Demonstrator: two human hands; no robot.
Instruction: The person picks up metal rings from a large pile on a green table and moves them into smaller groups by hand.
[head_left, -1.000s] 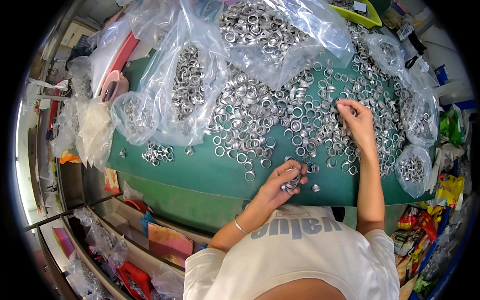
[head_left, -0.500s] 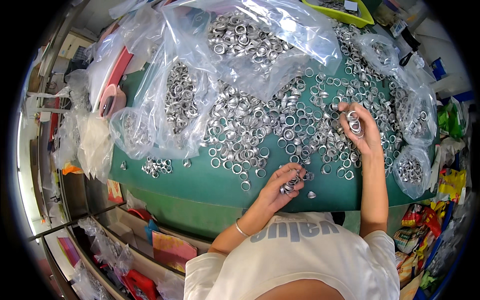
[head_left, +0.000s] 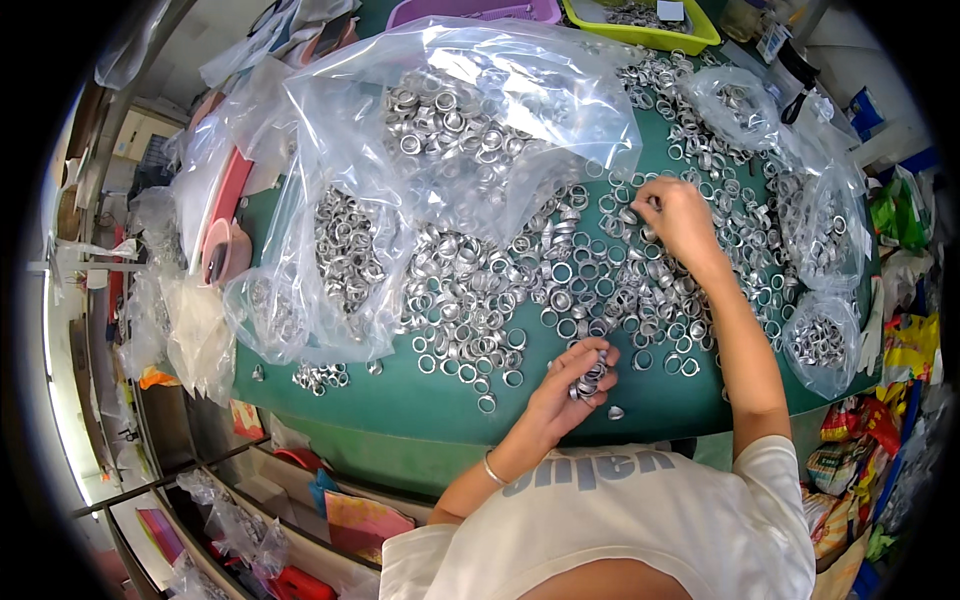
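Note:
My left hand point(head_left: 556, 398) is curled around a small bunch of silver metal rings point(head_left: 590, 380) near the front edge of the green table point(head_left: 420, 408). Farther up and to the right, my right hand point(head_left: 680, 222) hangs over the spread of loose rings point(head_left: 660, 285), its thumb and fingers drawn together in a pinch. Whatever lies between those fingertips is too small and shaded to name. More loose rings point(head_left: 465, 300) cover the middle of the table, lying flat, tilted or heaped on one another. A single small ring point(head_left: 615, 412) lies just right of my left hand.
A large clear plastic bag point(head_left: 340, 100) with rings covers the table's far left. Smaller bags of rings point(head_left: 822, 342) line the right edge. At the back stand a yellow-green tray point(head_left: 640, 38) and a purple basket point(head_left: 475, 12). A pink container point(head_left: 228, 250) sits left.
My right hand has moved left and slightly away from me; the rings that showed in its fingers are no longer visible there. My left hand still holds its bunch. The view has shifted a little.

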